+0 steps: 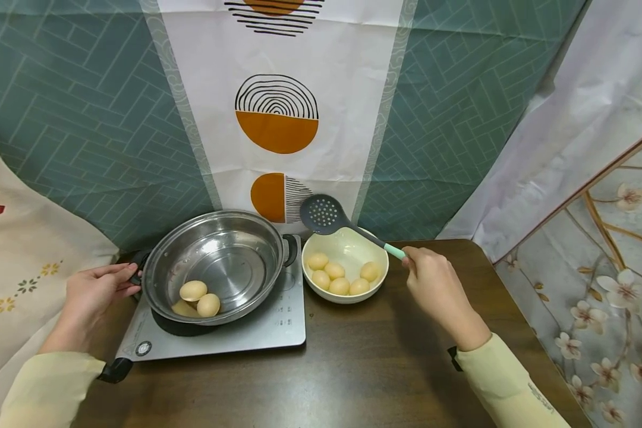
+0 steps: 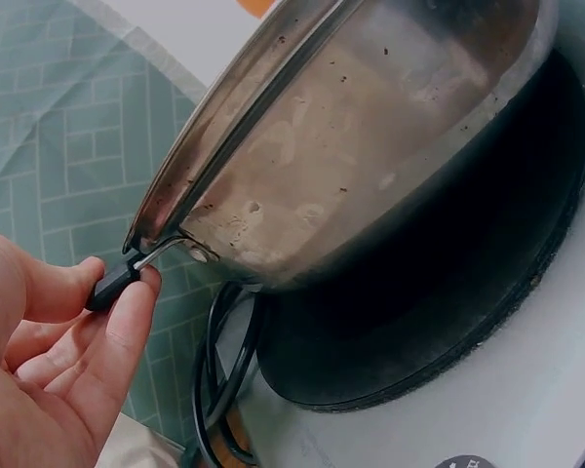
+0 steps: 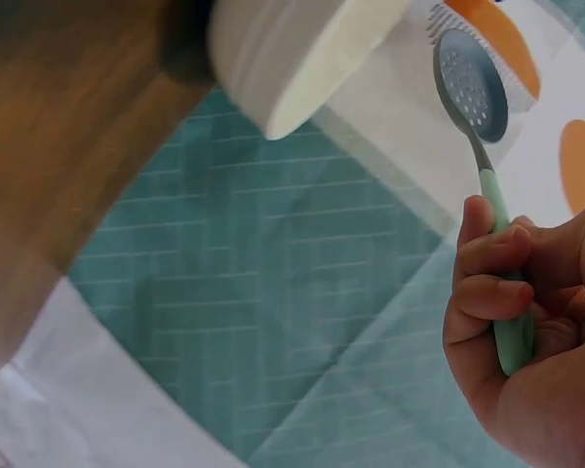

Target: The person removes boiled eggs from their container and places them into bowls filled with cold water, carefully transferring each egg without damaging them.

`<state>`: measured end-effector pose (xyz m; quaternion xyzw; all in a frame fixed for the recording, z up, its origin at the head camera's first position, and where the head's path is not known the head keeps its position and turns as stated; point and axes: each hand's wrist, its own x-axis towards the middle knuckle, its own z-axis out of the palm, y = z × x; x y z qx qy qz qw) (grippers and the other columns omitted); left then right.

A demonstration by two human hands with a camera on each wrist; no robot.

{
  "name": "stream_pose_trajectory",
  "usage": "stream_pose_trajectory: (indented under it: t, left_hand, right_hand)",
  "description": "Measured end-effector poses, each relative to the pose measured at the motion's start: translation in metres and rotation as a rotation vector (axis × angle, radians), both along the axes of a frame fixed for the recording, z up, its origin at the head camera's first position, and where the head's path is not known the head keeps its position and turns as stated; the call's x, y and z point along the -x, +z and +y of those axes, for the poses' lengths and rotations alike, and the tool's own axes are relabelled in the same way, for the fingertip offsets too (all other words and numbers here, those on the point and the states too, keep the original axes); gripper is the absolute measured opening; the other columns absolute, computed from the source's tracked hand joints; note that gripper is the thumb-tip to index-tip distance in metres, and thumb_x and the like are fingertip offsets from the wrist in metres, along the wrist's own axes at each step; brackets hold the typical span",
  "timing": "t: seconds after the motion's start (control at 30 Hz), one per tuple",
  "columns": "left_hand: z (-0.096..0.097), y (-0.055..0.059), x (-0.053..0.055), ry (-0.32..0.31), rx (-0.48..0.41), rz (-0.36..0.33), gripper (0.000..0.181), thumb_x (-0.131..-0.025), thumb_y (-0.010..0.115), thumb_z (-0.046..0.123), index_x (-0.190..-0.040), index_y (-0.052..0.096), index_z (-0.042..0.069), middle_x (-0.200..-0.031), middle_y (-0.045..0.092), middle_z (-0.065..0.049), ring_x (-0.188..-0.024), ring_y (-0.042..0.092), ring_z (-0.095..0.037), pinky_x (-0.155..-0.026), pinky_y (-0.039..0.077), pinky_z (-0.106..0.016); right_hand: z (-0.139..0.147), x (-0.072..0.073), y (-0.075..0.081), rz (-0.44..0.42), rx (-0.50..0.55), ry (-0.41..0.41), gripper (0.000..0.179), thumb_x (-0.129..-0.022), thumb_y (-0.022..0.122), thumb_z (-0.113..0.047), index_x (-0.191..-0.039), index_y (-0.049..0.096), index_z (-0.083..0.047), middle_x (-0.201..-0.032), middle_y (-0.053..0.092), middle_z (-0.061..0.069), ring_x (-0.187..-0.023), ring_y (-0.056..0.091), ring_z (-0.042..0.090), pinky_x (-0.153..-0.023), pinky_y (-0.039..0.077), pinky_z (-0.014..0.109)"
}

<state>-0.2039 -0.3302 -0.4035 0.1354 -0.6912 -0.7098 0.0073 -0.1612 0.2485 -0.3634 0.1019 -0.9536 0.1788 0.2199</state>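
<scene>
My left hand (image 1: 97,297) pinches the black side handle (image 2: 113,285) of a wide steel pan (image 1: 214,226) between thumb and fingers. The left wrist view has the pan tipped over the black round plate (image 2: 370,331) of the cooktop. Two pale brown eggs (image 1: 193,290) show together at the pan's near left, with a brownish patch beside them. My right hand (image 1: 438,288) grips the mint-green handle (image 3: 512,341) of a dark grey slotted spoon (image 1: 323,214). Its perforated head is up over the back rim of a cream bowl (image 1: 348,245), which contains several more eggs (image 1: 339,286).
The silver cooktop (image 1: 262,333) stands on a brown wooden table (image 1: 353,368), left of the bowl. Black cable loops (image 2: 219,370) hang by the pan's left side. A patterned green and white cloth (image 1: 444,119) rises right behind, with floral fabric (image 1: 594,315) at the right.
</scene>
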Motion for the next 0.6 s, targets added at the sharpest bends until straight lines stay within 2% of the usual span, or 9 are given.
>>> stream_pose_trajectory:
  t: [0.33,0.6]
  left_hand:
    - [-0.003,-0.002,-0.002,0.034,0.091,-0.029,0.005,-0.085,0.069,0.02,-0.088,0.067,0.022,-0.079,0.069,0.016,-0.068,0.068,-0.008,-0.062,0.06,-0.026]
    - [-0.005,-0.001,-0.004,0.035,0.059,-0.033,0.005,-0.086,0.068,0.017,-0.087,0.068,0.022,-0.08,0.069,0.016,-0.069,0.069,-0.007,-0.063,0.06,-0.026]
  right_hand:
    - [-0.04,0.005,0.027,0.089,-0.005,0.11,0.015,-0.09,0.058,-0.005,-0.103,0.065,-0.004,-0.081,0.064,0.006,-0.07,0.059,0.017,-0.06,0.055,0.032]
    - [-0.066,0.005,0.026,0.111,-0.044,0.199,0.015,-0.09,0.058,-0.005,-0.104,0.064,-0.004,-0.082,0.062,0.004,-0.068,0.057,0.015,-0.055,0.051,0.025]
